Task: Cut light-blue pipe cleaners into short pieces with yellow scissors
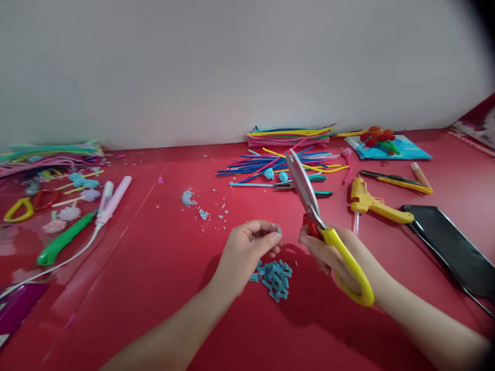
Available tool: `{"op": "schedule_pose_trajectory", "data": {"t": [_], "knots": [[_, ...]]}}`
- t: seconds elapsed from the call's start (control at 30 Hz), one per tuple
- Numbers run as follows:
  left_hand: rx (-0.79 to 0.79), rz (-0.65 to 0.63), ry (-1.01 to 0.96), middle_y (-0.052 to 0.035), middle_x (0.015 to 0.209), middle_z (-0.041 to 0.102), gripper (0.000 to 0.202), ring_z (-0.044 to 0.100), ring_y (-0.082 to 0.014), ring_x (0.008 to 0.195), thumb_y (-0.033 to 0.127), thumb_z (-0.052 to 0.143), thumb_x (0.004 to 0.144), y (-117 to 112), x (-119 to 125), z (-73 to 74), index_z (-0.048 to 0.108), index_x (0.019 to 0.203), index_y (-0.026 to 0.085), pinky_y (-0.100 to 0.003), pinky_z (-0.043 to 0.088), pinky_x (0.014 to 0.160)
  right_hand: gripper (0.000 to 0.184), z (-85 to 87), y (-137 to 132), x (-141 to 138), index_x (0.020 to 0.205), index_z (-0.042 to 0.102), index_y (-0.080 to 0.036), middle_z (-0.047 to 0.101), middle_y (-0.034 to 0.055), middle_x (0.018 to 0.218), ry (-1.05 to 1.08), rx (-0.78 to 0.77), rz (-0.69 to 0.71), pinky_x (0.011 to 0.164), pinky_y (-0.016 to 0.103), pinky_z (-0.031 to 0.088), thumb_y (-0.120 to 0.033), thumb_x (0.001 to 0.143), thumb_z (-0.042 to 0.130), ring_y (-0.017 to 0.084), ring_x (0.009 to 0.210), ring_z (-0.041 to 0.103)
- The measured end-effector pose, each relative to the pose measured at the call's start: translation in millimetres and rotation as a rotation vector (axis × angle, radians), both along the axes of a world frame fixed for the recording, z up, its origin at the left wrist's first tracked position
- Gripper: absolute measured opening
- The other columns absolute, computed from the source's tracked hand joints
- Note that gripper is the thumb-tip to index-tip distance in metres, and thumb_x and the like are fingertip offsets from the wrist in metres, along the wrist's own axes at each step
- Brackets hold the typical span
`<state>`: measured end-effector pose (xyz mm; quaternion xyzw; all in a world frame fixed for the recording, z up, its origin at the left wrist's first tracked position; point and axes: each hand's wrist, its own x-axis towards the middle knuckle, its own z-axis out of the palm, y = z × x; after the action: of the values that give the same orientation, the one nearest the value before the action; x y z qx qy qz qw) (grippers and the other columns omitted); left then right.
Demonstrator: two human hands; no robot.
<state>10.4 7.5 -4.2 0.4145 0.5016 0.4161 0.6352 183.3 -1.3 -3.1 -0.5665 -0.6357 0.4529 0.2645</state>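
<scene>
In my right hand [334, 252] is a pair of scissors [307, 188] with a yellow and a red handle, its blades pointing up and away and lying nearly together. My left hand [251, 245] pinches a small blue piece of pipe cleaner [278, 229] between thumb and forefinger, left of the scissors and apart from them. Just below that hand, a pile of short cut blue pieces [276, 278] rests on the red table [162, 309]. My left fingers partly cover the pile's upper edge.
Loose pipe cleaners [247, 167] and green-handled pliers [317, 194] lie beyond the scissors. To the right are a yellow glue gun [381, 206] and a black phone-like slab [448, 247]. A pink corded tool [116, 201] and a green-handled tool [65, 239] lie left. Blue fluff [188, 198] is scattered mid-table.
</scene>
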Motion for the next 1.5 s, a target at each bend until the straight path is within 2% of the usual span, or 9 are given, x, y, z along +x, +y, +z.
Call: {"op": "schedule_pose_trajectory", "data": {"t": [0.2, 0.37, 0.57, 0.87, 1.07, 1.2, 1.33, 1.37, 1.5], "knots": [[-0.001, -0.134, 0.124, 0.0017, 0.052, 0.054, 0.008, 0.049, -0.0086, 0.048, 0.021, 0.063, 0.064, -9.7, 13.9, 0.6, 0.059, 0.064, 0.014, -0.019, 0.038, 0.047, 0.010, -0.9, -3.7, -7.0, 0.072, 0.049, -0.018, 0.041, -0.0067, 0.053, 0.143, -0.050, -0.054, 0.038, 0.016, 0.031, -0.027, 0.070, 0.048, 0.005, 0.041, 0.036], [-0.017, -0.164, 0.079, -0.0006, 0.054, 0.056, 0.010, 0.050, -0.0104, 0.050, 0.023, 0.061, 0.066, -11.3, 14.9, 2.0, 0.060, 0.065, 0.013, -0.020, 0.039, 0.050, 0.007, -3.2, -4.3, -6.7, 0.063, 0.043, -0.019, 0.035, -0.0077, 0.049, 0.132, -0.025, -0.009, 0.039, 0.016, 0.028, -0.022, 0.069, 0.046, 0.005, 0.042, 0.034], [-0.034, -0.169, 0.106, -0.0012, 0.051, 0.055, 0.015, 0.048, -0.0102, 0.046, 0.024, 0.054, 0.069, -10.0, 15.3, -0.7, 0.059, 0.059, 0.013, -0.020, 0.038, 0.047, 0.004, -6.2, -7.0, -9.0, 0.065, 0.044, -0.018, 0.043, -0.0057, 0.056, 0.133, 0.055, 0.070, 0.046, 0.017, 0.033, -0.021, 0.067, 0.046, 0.007, 0.051, 0.040], [0.386, -0.026, 0.752, 0.0023, 0.047, 0.046, 0.022, 0.040, -0.0103, 0.048, 0.028, 0.047, 0.070, 19.5, -25.7, 0.2, 0.050, 0.051, 0.017, -0.022, 0.028, 0.048, 0.010, -10.3, 29.5, 44.2, 0.066, 0.050, -0.018, 0.037, -0.0068, 0.045, -0.234, -0.020, -0.142, 0.035, 0.018, 0.022, -0.027, 0.066, 0.045, 0.006, 0.037, 0.034], [0.423, -0.114, 1.073, 0.0037, 0.044, 0.027, 0.034, 0.026, -0.0101, 0.046, 0.035, 0.042, 0.074, 33.4, -40.3, -8.8, 0.032, 0.046, 0.018, -0.027, 0.015, 0.046, 0.020, -12.1, 41.0, 61.9, 0.062, 0.055, -0.015, 0.041, -0.0043, 0.037, -0.534, -0.007, -0.061, 0.036, 0.019, 0.020, -0.031, 0.069, 0.045, 0.006, 0.030, 0.036], [0.406, -0.108, 1.083, 0.0038, 0.044, 0.024, 0.038, 0.023, -0.0107, 0.046, 0.040, 0.045, 0.073, 33.6, -40.0, -12.1, 0.029, 0.045, 0.019, -0.027, 0.014, 0.047, 0.023, -8.7, 38.1, 59.8, 0.064, 0.053, -0.015, 0.043, -0.0023, 0.041, -0.581, 0.024, -0.074, 0.038, 0.020, 0.022, -0.032, 0.073, 0.041, 0.007, 0.034, 0.040], [0.447, -0.057, 0.937, 0.0019, 0.057, 0.048, 0.005, 0.036, -0.0118, 0.050, 0.024, 0.055, 0.064, 29.4, -35.4, -13.0, 0.053, 0.062, 0.021, -0.023, 0.024, 0.049, 0.010, -8.4, 36.9, 58.5, 0.068, 0.051, -0.017, 0.048, -0.0016, 0.049, -0.593, 0.095, -0.111, 0.040, 0.020, 0.025, -0.025, 0.068, 0.045, 0.009, 0.041, 0.042], [0.471, -0.056, 0.889, 0.0008, 0.066, 0.053, 0.011, 0.040, -0.0124, 0.054, 0.019, 0.056, 0.062, 27.5, -33.1, -12.7, 0.056, 0.072, 0.022, -0.023, 0.027, 0.052, 0.011, -8.3, 36.1, 57.8, 0.066, 0.051, -0.017, 0.047, -0.0019, 0.049, -0.586, 0.109, -0.104, 0.040, 0.020, 0.025, -0.027, 0.068, 0.046, 0.009, 0.042, 0.042], [0.580, -0.305, 0.798, -0.0018, 0.077, 0.056, 0.015, 0.049, -0.0143, 0.065, 0.015, 0.050, 0.068, 16.5, -19.7, -9.1, 0.059, 0.078, 0.022, -0.024, 0.035, 0.062, 0.022, -6.3, 29.7, 51.4, 0.063, 0.048, -0.018, 0.043, -0.0031, 0.050, -0.526, 0.133, -0.072, 0.040, 0.020, 0.024, -0.038, 0.071, 0.045, 0.009, 0.045, 0.038]]}}
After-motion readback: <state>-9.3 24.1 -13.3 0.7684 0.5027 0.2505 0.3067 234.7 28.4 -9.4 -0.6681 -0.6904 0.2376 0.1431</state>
